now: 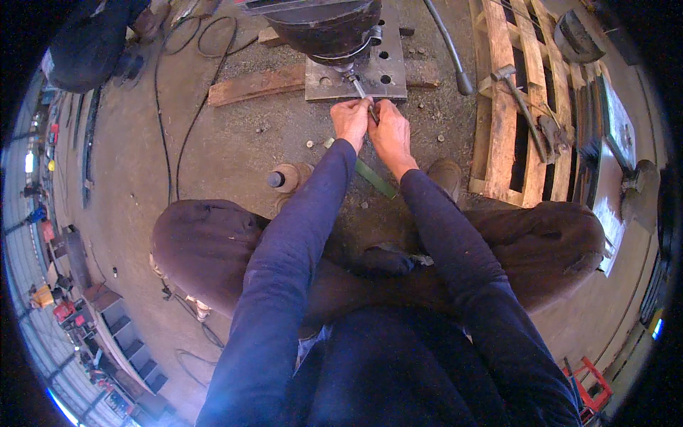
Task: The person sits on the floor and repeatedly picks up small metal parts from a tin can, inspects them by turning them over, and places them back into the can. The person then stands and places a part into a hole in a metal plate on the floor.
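In front of me, my left hand (351, 121) and my right hand (390, 134) are close together, fingers closed around a slim metal rod (359, 87). Its pale upper end points at the underside of a dark drilling machine (324, 32); whether the two touch I cannot tell. A darker piece shows between my fingertips, too small to name. Just beyond my hands lies a thick steel plate (320, 84) with several round holes, partly hidden under the machine. A long lever handle (455, 57) hangs down right of the plate.
Wooden boards (256, 85) lie under the plate. A pallet (501, 107) bearing a hammer (523, 107) stands right, beside stacked metal sheets (605, 171). Between my legs are a green strip (376, 178) and a dark-capped bottle (284, 178). A black cable (163, 135) crosses the floor left.
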A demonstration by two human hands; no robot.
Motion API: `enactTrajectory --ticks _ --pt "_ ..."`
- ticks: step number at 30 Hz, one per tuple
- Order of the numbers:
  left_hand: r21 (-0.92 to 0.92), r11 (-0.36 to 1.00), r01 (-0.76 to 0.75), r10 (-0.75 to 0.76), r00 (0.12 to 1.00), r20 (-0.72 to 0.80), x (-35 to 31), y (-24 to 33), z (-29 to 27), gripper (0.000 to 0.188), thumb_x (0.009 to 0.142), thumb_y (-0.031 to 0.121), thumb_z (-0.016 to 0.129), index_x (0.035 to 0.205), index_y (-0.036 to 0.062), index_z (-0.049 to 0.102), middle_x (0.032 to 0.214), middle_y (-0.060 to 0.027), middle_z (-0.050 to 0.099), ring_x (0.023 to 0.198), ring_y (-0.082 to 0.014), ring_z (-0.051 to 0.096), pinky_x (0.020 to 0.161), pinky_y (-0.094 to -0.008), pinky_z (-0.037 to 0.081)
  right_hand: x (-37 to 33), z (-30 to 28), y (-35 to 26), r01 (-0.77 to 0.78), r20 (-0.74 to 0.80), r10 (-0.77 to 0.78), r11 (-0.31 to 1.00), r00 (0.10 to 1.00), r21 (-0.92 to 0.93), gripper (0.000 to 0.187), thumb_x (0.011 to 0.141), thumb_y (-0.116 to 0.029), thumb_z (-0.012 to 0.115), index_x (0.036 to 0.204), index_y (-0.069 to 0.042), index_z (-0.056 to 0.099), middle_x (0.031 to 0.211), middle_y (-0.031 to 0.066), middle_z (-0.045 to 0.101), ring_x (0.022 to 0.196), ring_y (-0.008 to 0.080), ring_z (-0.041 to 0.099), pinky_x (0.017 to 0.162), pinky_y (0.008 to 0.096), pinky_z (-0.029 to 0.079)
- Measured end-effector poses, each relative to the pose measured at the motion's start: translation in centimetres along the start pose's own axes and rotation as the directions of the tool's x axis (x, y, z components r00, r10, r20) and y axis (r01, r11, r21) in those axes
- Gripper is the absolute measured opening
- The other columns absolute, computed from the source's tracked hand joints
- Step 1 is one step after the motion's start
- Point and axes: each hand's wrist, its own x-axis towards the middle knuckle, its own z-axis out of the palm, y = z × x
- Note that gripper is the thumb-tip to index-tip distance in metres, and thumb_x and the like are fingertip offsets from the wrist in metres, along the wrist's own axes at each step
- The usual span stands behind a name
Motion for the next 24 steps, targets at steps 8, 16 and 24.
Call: enactTrajectory --ticks 8,16,24 --pt "0.073 0.997 0.029 -0.032 0.999 0.040 0.4 0.6 -0.3 0.022 0.090 0.019 0.078 0.089 -0.0031 0.078 0.083 -0.0055 0.074 0.070 -0.0126 0.060 0.065 -0.0313 0.047 0.1 0.2 0.3 0.012 -0.033 -0.012 1.000 0.999 -0.012 0.029 0.088 -0.021 0.075 0.106 -0.005 0.058 0.105 0.0197 0.068 0.089 0.0470 0.068 0.076 0.0565 0.054" --pt "-0.070 0.992 0.105 -0.102 0.994 0.041 0.4 0.9 0.1 0.021 0.088 0.015 0.082 0.090 -0.0054 0.077 0.087 -0.0072 0.075 0.074 -0.0147 0.062 0.070 -0.0319 0.048 -0.1 1.0 0.8 -0.070 -0.077 0.078 0.992 0.994 0.108 0.028 0.095 -0.027 0.069 0.107 -0.002 0.068 0.095 0.0213 0.073 0.085 0.0429 0.071 0.074 0.0518 0.054" --pt "0.033 0.994 0.100 -0.099 0.995 -0.030 0.0 2.1 0.3 0.022 0.086 0.016 0.084 0.088 -0.0043 0.076 0.087 -0.0084 0.075 0.073 -0.0156 0.063 0.067 -0.0325 0.048 0.1 1.2 1.3 -0.200 0.015 0.205 0.931 0.979 0.306 0.030 0.096 -0.027 0.071 0.108 0.001 0.073 0.084 0.0191 0.074 0.077 0.0352 0.073 0.070 0.0432 0.055"
